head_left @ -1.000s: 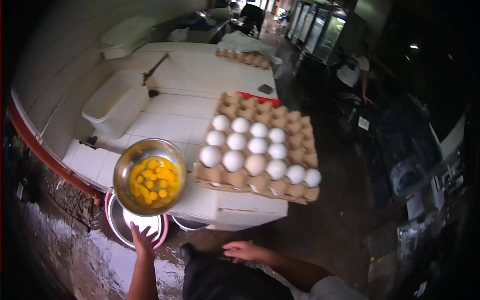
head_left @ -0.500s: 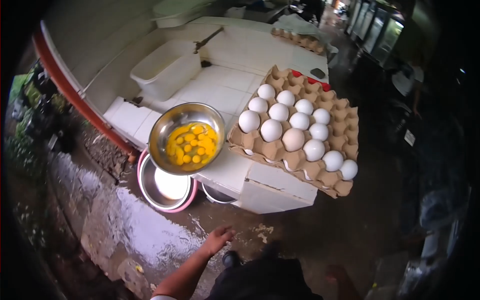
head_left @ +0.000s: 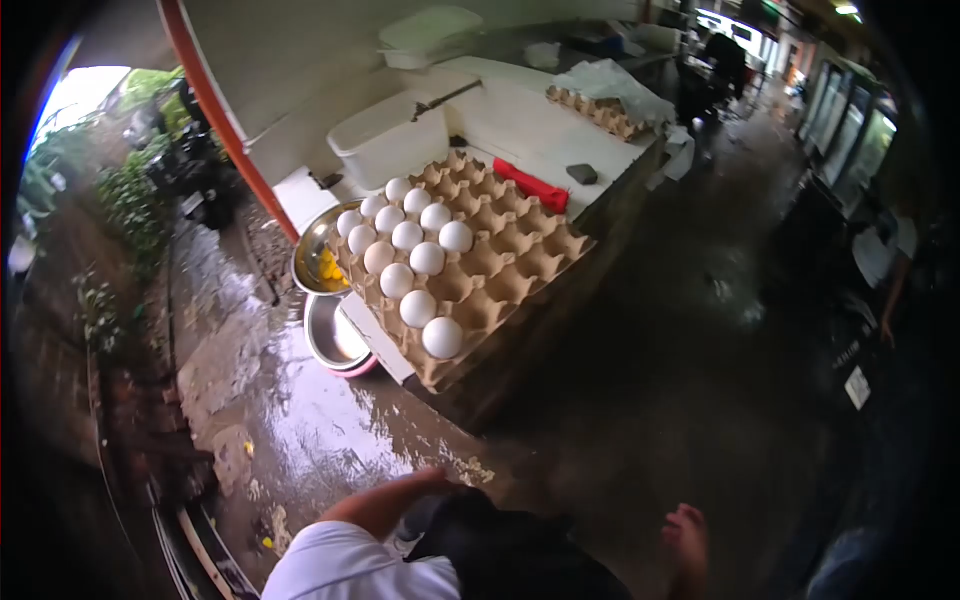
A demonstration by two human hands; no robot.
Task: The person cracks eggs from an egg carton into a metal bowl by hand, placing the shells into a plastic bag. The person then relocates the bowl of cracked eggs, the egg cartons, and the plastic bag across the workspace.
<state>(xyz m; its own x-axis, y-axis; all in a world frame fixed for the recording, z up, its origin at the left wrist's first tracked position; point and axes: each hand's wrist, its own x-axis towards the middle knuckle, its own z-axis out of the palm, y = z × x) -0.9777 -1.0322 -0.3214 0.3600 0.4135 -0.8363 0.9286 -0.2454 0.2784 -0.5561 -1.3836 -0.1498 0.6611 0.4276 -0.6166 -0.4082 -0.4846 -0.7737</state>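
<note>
My left hand [head_left: 434, 479] hangs low in front of my body, blurred, with its fingers hard to make out. Off to the right, my right hand [head_left: 686, 533] is raised at the lower edge with loosely bent fingers and nothing visible in it. Both are apart from the counter. Ahead, a cardboard egg tray [head_left: 510, 262] rests on the counter's corner, its left part filled with several white eggs [head_left: 407, 236] and one brownish egg [head_left: 379, 257]. Partly hidden behind it is a steel bowl [head_left: 312, 247] with cracked eggs [head_left: 331, 268], yellow yolks showing.
Below the bowl stands a steel pot [head_left: 333, 330] by a pink rim. On the counter are a white plastic tub [head_left: 385, 150], a red cloth [head_left: 530, 186], a dark stone-like piece [head_left: 582, 174] and more egg trays [head_left: 590, 108]. The floor [head_left: 300, 420] is wet. A person's arm [head_left: 897, 290] shows at right.
My view has swung right and moved round the counter corner, so the tray now covers part of the bowl. My right hand has come up into clearer view.
</note>
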